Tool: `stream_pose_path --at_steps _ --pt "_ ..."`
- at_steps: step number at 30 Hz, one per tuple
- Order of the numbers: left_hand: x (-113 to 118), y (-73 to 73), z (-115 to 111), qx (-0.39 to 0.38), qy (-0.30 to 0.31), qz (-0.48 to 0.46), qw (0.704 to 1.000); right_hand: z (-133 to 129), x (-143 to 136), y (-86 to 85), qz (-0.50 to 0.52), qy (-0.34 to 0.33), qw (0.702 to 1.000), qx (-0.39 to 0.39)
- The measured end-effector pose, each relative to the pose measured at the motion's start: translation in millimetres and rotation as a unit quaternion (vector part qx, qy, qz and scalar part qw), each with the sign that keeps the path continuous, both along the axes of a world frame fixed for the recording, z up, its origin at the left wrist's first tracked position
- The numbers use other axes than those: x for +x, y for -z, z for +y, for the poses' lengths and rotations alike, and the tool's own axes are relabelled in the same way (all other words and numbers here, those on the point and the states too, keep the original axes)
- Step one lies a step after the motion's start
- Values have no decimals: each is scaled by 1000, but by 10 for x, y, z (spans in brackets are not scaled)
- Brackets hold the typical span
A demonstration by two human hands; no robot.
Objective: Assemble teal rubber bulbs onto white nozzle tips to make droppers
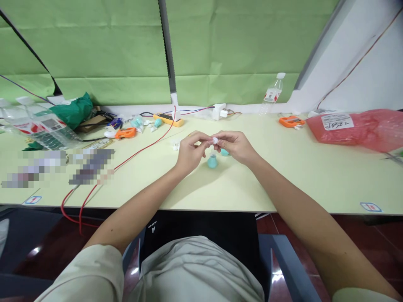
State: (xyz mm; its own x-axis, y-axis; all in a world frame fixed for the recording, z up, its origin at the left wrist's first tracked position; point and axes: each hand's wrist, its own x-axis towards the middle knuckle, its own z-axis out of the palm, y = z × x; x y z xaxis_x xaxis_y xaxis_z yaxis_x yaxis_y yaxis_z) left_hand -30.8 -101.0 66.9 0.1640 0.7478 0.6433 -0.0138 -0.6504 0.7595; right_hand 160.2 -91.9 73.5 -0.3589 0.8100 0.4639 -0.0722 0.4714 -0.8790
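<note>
Both hands, left and right, pinch a small white piece at twelve o'clock of the turquoise container.

Three bottles, two orange tools, two hands

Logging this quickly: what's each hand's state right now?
Left hand: fingertips closed on a small white piece.
Right hand: fingertips closed on the same piece.

From afar, I'm seeing plastic bottles sitting on the table at left, a labelled bag lying right, another bottle standing between them towards the back, and a small container resting mid-table.
</note>
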Motion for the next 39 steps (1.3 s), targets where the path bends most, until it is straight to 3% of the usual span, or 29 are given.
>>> stream_pose_path --at_steps 6,11,19,31,39 --pt "23 -103 -57 -110 60 -36 991 -9 28 -31 -6 24 999 25" --pt "11 -101 -15 -166 111 -47 979 -64 39 -124 -12 29 999 30" --pt "-11 -74 36 -205 167 -69 962 0 81 -90 -16 40 995 91" --pt "4 -49 41 -219 168 -97 956 9 92 -40 -77 104 955 268" --pt "-5 -54 40 -231 183 -106 950 -34 87 -60 -89 105 937 322"
